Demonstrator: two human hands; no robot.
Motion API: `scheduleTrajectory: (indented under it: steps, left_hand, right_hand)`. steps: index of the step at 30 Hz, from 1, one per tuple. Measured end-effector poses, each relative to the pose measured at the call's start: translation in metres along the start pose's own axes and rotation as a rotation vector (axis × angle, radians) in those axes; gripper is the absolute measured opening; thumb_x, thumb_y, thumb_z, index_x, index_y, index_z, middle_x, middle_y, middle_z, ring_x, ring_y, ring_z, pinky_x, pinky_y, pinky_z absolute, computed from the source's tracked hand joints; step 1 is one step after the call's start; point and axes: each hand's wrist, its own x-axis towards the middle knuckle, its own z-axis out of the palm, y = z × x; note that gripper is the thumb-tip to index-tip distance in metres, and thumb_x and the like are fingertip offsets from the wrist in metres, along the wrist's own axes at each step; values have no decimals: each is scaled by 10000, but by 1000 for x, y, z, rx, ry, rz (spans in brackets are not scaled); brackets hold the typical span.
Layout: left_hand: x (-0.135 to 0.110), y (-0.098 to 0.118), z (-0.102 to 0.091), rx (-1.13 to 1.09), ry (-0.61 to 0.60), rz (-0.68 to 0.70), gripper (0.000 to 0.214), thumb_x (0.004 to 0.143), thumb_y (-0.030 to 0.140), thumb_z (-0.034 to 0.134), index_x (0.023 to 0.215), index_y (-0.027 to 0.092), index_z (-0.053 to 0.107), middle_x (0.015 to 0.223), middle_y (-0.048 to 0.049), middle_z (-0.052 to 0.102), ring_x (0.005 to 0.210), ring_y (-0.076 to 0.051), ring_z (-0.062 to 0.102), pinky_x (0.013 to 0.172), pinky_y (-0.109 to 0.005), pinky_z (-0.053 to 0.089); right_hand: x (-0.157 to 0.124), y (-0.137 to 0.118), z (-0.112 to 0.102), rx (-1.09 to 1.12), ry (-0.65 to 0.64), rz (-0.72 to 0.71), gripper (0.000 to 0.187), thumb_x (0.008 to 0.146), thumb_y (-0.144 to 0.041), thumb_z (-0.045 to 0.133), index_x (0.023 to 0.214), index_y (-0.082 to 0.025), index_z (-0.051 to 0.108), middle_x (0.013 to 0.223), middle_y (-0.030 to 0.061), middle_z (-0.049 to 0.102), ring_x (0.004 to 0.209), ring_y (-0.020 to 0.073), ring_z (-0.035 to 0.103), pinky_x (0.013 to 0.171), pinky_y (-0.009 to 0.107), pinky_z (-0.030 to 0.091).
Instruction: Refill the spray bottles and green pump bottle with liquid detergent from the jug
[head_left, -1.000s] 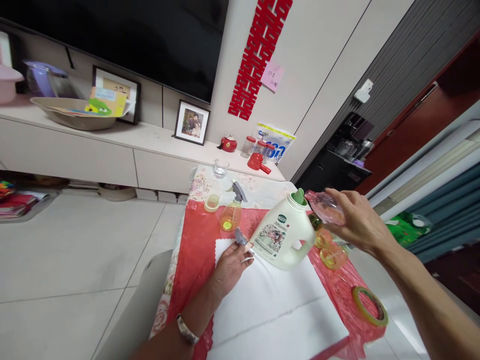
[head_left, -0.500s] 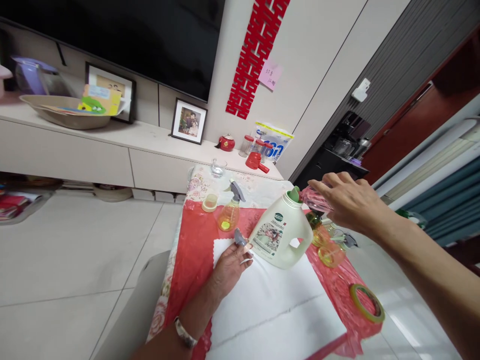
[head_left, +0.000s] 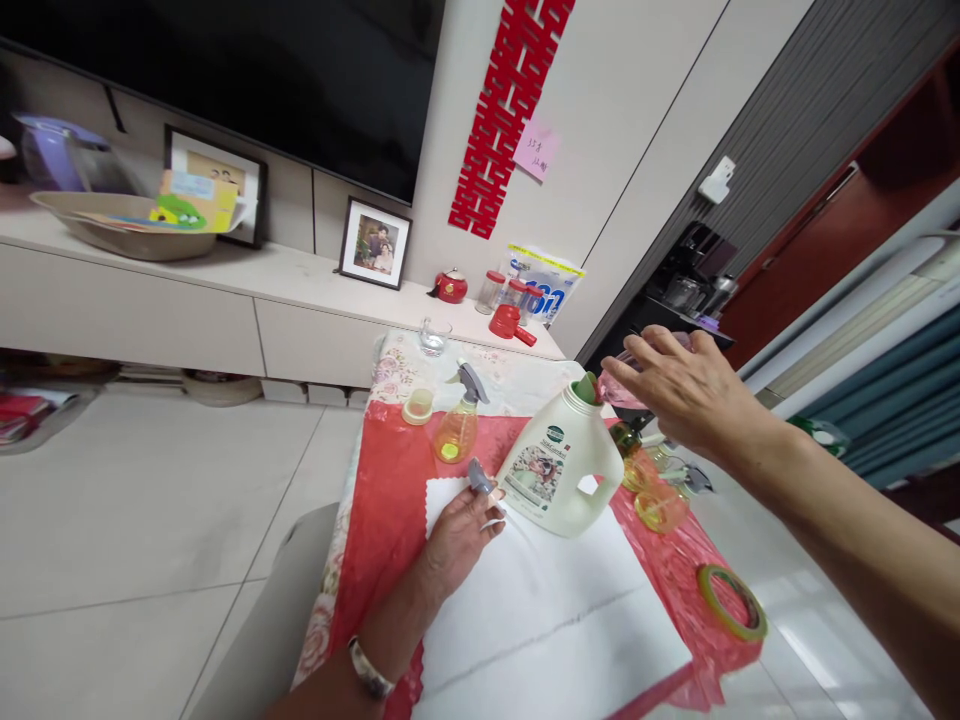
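Note:
My left hand (head_left: 461, 535) is closed around a grey spray nozzle (head_left: 478, 476), just left of a large pale green detergent jug (head_left: 559, 465). The jug stands upright on a white sheet, with a green spout showing in its uncapped neck. At that neck, my right hand (head_left: 679, 385) grips a clear pink bottle (head_left: 621, 385) tipped on its side, its mouth against the spout. My fingers cover much of the bottle. A yellow-tinted spray bottle (head_left: 456, 432) with a grey trigger stands behind my left hand, beside a pale cap (head_left: 418, 406).
Several yellow bottles (head_left: 664, 508) are at the table's right side, near a roll of tape (head_left: 731, 602). Red plastic (head_left: 382, 500) covers the table under the white sheet (head_left: 555, 630). A glass cup (head_left: 433, 338) stands at the back; a low cabinet (head_left: 300, 270) lies beyond.
My right hand has turned a little over the pink bottle, which stays at the jug's neck. The left hand keeps its hold on the nozzle; the view has shifted slightly.

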Motion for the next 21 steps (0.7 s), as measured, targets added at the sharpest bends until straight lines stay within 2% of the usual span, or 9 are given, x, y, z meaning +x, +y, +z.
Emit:
scheduleTrajectory:
  steps: [7,15,21]
  left_hand:
    - [-1,-1,1,4,-3,-3,330,662,260,892,916,170,701,934,-16,691,763,-124,614,754,-287,474]
    - [0,0,0,3,7,5,331,665,282,893,917,170,712,960,-19,685,776,-131,616,766,-294,476]
    - [1,-1,-2,-2,2,5,331,672,270,888,924,159,705,956,-26,688,773,-134,619,763,-301,474]
  right_hand:
    - [1,-1,-2,-88,27,-4,419,946,-61,287,1204,-220,577,1215,127,520,1195,297,395,862,472,354]
    - [3,-9,-11,-112,38,-2,380,1000,-91,278,1192,-190,590,1277,148,505,1253,318,381,917,545,379]
    - [0,-12,-13,-161,63,-15,373,992,-85,325,1258,-193,564,1345,152,474,1289,322,350,940,546,379]
